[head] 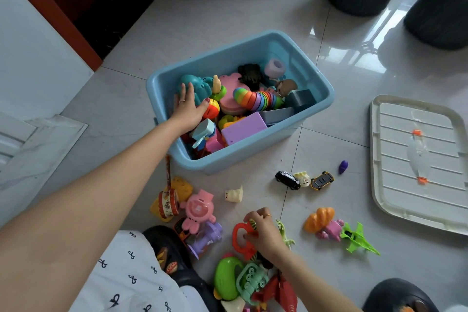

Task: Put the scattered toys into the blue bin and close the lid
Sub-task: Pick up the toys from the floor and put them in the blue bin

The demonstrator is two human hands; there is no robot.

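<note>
Blue bin (317,106) on the tiled floor (202,20), roughly half full. Left hand (188,106) inside at its left wall, fingers straight, resting flat on a teal toy (196,85). Right hand (263,232) near the floor's bottom edge, fingers curled round a red ring toy (240,238): light, stiff plastic, probably easiest lifted by its loop. Pale lid (415,159) flat at far right, well apart from the bin.

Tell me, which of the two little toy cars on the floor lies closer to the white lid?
The yellow car. It sits right of the small cream figure, on the side toward the lid; the black car lies left of that figure, farther away.
</note>
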